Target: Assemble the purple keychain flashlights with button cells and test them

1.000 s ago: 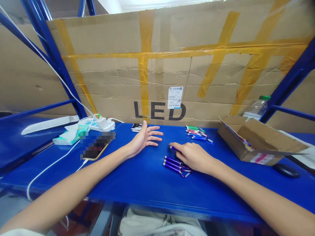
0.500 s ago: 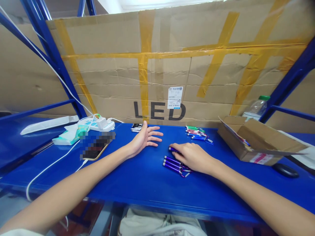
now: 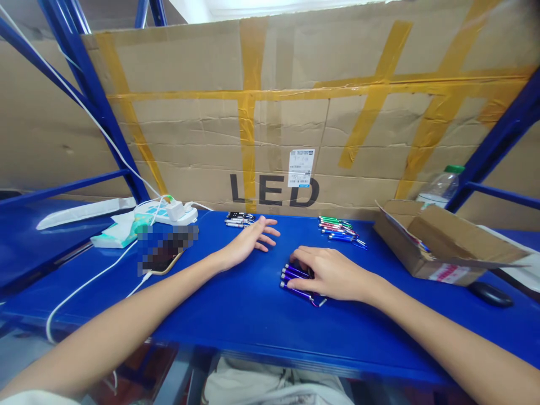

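Note:
My right hand [image 3: 331,271] curls over a row of several slim purple keychain flashlights [image 3: 295,275] lying side by side on the blue table. Its thumb presses along the near side of the row and its fingers bend round the far side, hiding the clip ends of most of them. My left hand [image 3: 248,243] hovers just above the table to the left, fingers apart, holding nothing. Behind it lie black and silver flashlights [image 3: 239,220], partly covered by the fingers. Farther right, a group of green, red and blue flashlights [image 3: 341,230] rests with clips pointing right.
An open cardboard box [image 3: 422,247] stands at the right, with a black mouse [image 3: 490,293] beside it. On the left are a phone [image 3: 169,253] on a cable, a tissue pack [image 3: 116,233] and a power strip [image 3: 185,215]. A large cardboard sheet [image 3: 202,129] closes the back.
The purple flashlight that my right hand held beyond the row now lies against the others. My right thumb has shifted to the near side. My left hand has turned palm downward.

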Motion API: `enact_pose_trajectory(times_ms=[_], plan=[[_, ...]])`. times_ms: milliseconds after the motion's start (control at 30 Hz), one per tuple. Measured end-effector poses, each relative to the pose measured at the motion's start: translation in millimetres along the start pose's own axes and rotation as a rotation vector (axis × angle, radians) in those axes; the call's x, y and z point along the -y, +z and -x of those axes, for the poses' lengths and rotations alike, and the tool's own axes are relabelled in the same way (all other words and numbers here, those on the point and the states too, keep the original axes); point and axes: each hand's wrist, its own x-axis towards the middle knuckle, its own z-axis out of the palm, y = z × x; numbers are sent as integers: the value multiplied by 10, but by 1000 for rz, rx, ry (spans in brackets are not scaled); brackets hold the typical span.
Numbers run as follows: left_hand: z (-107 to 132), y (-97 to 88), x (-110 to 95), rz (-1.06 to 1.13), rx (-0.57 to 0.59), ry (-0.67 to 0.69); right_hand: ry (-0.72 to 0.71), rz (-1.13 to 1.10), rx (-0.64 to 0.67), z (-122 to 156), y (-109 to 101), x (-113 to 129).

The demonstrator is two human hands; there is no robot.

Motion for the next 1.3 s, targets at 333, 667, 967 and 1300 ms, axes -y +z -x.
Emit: enact_pose_trajectory(times_ms=[333, 667, 967, 1300], plan=[[246, 95, -90, -602, 254, 358, 58, -20, -69, -47, 76, -166], [343, 244, -72, -710, 419, 427, 210, 4, -120, -81, 104, -183], [316, 259, -49, -756, 472, 523, 347, 65, -169, -102, 94, -126], [247, 168, -53, -943, 423, 563, 343, -51, -206, -89, 98, -115]])
